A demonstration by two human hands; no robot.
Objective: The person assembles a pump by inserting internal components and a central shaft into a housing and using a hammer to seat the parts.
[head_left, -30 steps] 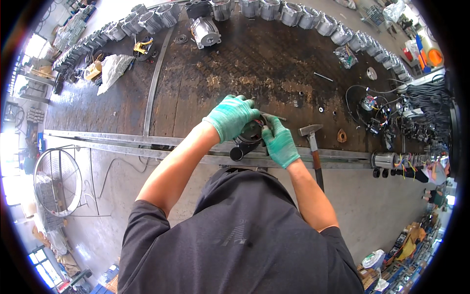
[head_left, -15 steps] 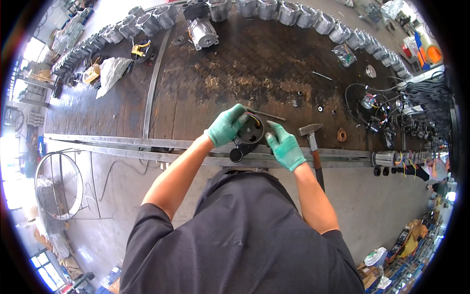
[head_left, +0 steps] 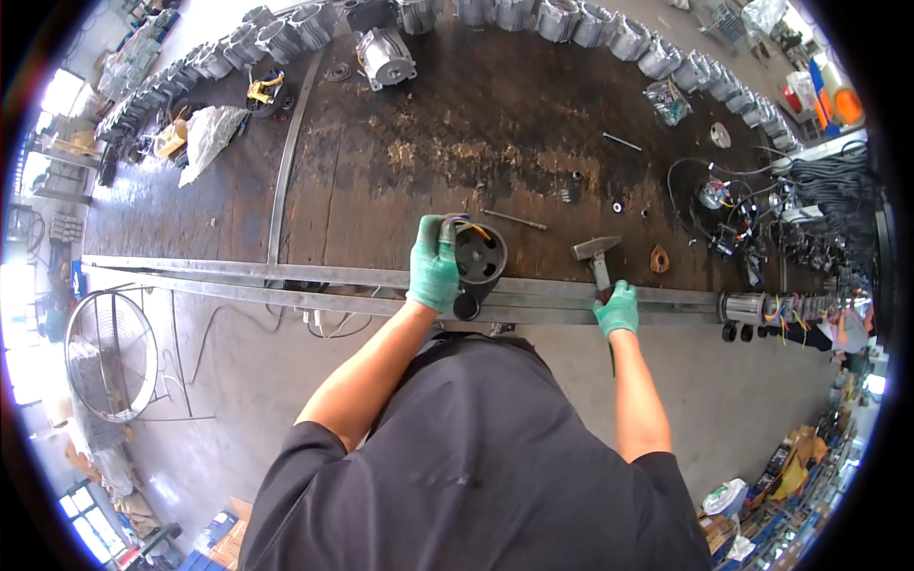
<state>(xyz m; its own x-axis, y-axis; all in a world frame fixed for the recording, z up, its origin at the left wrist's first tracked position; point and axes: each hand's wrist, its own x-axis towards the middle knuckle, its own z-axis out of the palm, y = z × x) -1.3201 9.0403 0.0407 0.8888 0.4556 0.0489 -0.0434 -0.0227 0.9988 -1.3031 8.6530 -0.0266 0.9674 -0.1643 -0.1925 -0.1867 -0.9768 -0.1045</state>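
Observation:
My left hand (head_left: 434, 268), in a green glove, grips the left rim of a round dark motor housing (head_left: 487, 265) at the bench's near edge. The housing faces up, and coloured wires (head_left: 468, 223) come out at its top near my fingers. A short black cylindrical part juts from its near side over the edge. My right hand (head_left: 619, 310), gloved too, is closed around the handle of a hammer (head_left: 596, 249). The hammer's head lies on the bench top and its handle sticks out past the edge. Behind the housing lies a thin metal rod (head_left: 516, 220).
Silver motor casings (head_left: 557, 21) line the far edge of the dark bench (head_left: 381, 190). A silver motor (head_left: 386, 59) stands near them. An orange-brown gasket-like piece (head_left: 659, 258), a washer (head_left: 617, 207) and a bolt (head_left: 622, 141) lie to the right. Black cables (head_left: 833, 181) are heaped at far right.
My right hand has left the housing's side and moved right, onto the hammer handle. My left hand has shifted slightly down the housing, which has moved a little nearer.

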